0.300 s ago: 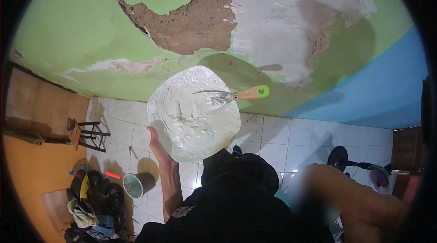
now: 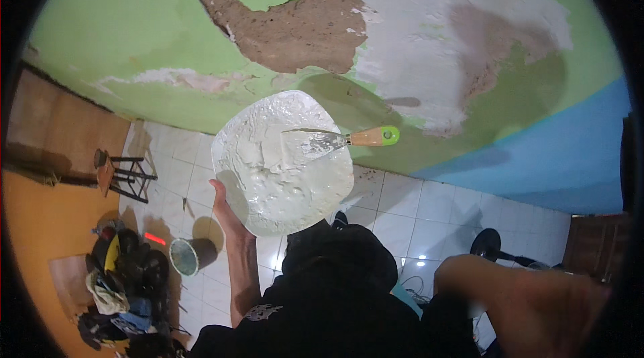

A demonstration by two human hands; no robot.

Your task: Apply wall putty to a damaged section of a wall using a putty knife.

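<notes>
The round white board loaded with wet plaster [image 2: 282, 163] sits level on your left hand [image 2: 225, 207], fingers gripping its underside, before the patched green wall [image 2: 134, 29]. The orange-and-green-handled putty knife [image 2: 335, 139] lies unattended on it. Right hand [image 2: 537, 304] blurred; grip indeterminate. Keep the board flat.

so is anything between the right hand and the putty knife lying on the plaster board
Nothing visible stands in the way. The putty knife rests on the plaster-covered board held up by the left hand, its handle sticking out to the right. The right hand is low and apart, with open air between.
</notes>
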